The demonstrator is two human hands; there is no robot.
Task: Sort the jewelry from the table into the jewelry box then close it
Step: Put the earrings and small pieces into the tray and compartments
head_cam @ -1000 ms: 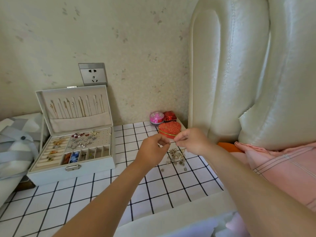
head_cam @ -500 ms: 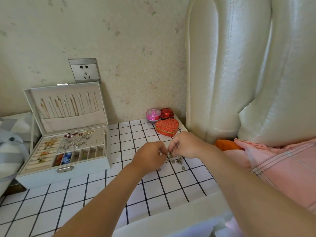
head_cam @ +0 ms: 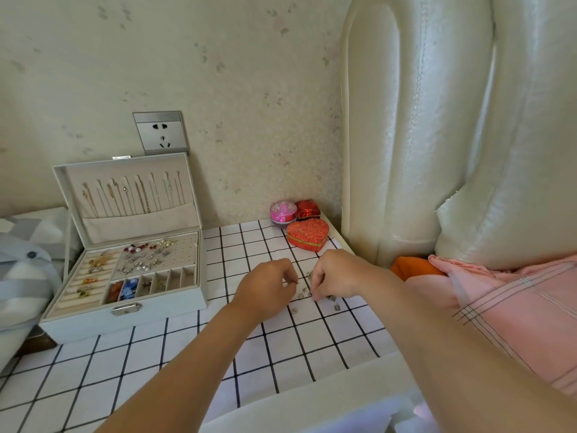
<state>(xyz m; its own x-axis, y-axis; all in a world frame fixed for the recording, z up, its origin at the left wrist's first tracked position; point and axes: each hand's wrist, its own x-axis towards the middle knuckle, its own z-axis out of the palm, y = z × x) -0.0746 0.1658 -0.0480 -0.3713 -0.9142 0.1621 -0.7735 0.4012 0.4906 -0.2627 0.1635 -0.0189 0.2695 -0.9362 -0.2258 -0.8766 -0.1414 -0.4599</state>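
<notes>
The small silver-coloured studs and charms (head_cam: 336, 307) lie scattered on the right half of the counter (head_cam: 156, 354), which is covered with a white cloth printed with a black grid. Both hands are over this scatter. The left hand (head_cam: 265, 285) has its fingers curled, and its grip is closed to a pinch of thumb and forefinger on a tiny thin metal piece (head_cam: 295, 282), held just above the cloth. The right hand (head_cam: 335, 275) is just beside it, knuckles up, with its fingertips (head_cam: 314, 295) pointing down among the pieces. Its fingers are bent close together, but I cannot tell whether its grip has hold of anything.

Well apart, on the left of the counter, stands the white rectangular jewelry box (head_cam: 125, 320), open, with its lid upright. Thin gold chains (head_cam: 125, 198) hang in a row inside the lid. The tray below holds rings in padded rolls on the left, studs on a perforated panel at the back, and a front row of small compartments, two with orange and blue items. A silver latch (head_cam: 126, 308) sits on the front wall.

At the back right corner of the counter are a red heart-shaped box (head_cam: 307, 234), a pink round box (head_cam: 283, 211) and a small dark red box (head_cam: 308, 209), close together. A grey wall socket (head_cam: 160, 132) is above the jewelry box. A cream padded headboard (head_cam: 421, 120) and pink checked bedding (head_cam: 515, 307) fill the right side.
</notes>
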